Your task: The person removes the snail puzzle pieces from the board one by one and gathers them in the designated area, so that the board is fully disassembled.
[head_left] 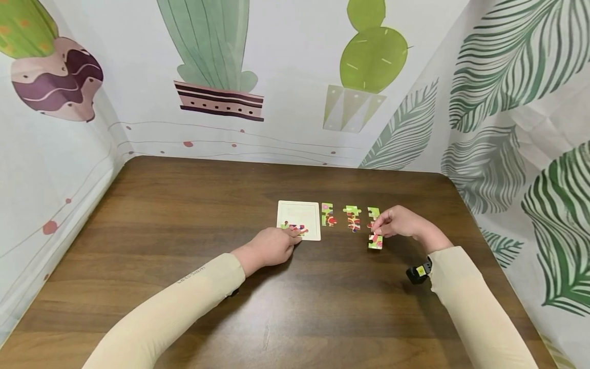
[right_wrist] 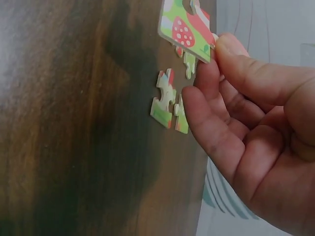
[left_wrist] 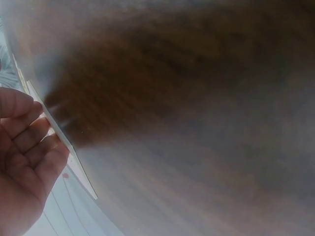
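Note:
My right hand (head_left: pixel 397 221) pinches a jigsaw piece (right_wrist: pixel 184 29), green with a red, white-dotted shape, between thumb and fingertips. In the right wrist view it is held up off the table. My left hand (head_left: pixel 275 246) rests at the lower edge of a cream square puzzle tray (head_left: pixel 315 210), its fingertips touching that edge. Joined pieces (head_left: pixel 295 227) lie along the bottom of the tray, partly hidden by the left fingers. Beyond the right hand, more loose pieces (right_wrist: pixel 165 101) lie on the wood.
To the right of the tray, loose jigsaw pieces lie in short columns: one column (head_left: pixel 328 214) beside the tray, another (head_left: pixel 353 219) in the middle, and a green piece (head_left: pixel 374 211) by the right hand. Patterned cloth (head_left: pixel 295 102) hangs behind the brown table (head_left: pixel 193 195).

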Demonstrator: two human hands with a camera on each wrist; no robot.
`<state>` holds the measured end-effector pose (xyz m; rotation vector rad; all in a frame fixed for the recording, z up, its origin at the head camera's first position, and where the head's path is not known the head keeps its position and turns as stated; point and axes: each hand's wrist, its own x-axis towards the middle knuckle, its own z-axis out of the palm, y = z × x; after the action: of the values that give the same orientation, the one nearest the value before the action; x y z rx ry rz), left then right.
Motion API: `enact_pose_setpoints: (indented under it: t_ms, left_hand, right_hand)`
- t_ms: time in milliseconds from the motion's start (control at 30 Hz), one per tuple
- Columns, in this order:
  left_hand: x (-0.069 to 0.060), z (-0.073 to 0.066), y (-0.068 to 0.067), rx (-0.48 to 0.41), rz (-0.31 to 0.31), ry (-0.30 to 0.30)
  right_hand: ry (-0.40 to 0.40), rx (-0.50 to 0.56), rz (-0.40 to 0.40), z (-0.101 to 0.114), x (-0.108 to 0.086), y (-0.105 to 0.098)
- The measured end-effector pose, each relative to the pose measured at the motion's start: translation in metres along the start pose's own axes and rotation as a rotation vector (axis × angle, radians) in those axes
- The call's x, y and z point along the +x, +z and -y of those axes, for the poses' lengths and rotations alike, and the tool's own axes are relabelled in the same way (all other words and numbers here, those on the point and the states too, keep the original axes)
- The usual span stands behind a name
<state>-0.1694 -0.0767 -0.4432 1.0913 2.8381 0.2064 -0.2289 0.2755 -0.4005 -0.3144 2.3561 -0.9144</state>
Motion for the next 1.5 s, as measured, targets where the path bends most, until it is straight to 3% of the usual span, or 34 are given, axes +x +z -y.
enact_pose_setpoints:
  t_ms: [267, 400, 733, 1133, 1500]
  left_hand:
    - [0.000, 0.000, 0.003, 0.015, -0.026, 0.005]
    - [-0.001, -0.001, 0.000, 0.002, -0.010, 0.007]
    - [0.000, 0.001, 0.002, 0.013, -0.020, 0.006]
    - [-0.001, -0.002, 0.002, 0.014, -0.026, 0.002]
    - [-0.001, -0.001, 0.002, 0.011, -0.021, -0.002]
  right_hand:
    - [-0.012, -0.012, 0.034, -0.011, 0.000, 0.002]
    - [-0.008, -0.017, 0.030, -0.015, 0.000, 0.003]
    - [-0.041, -0.035, -0.036, -0.025, 0.001, 0.010]
    - [-0.013, -0.126, -0.133, -0.032, 0.002, 0.018]
    - [-0.022, -0.163, -0.158, -0.030, 0.003, 0.022]
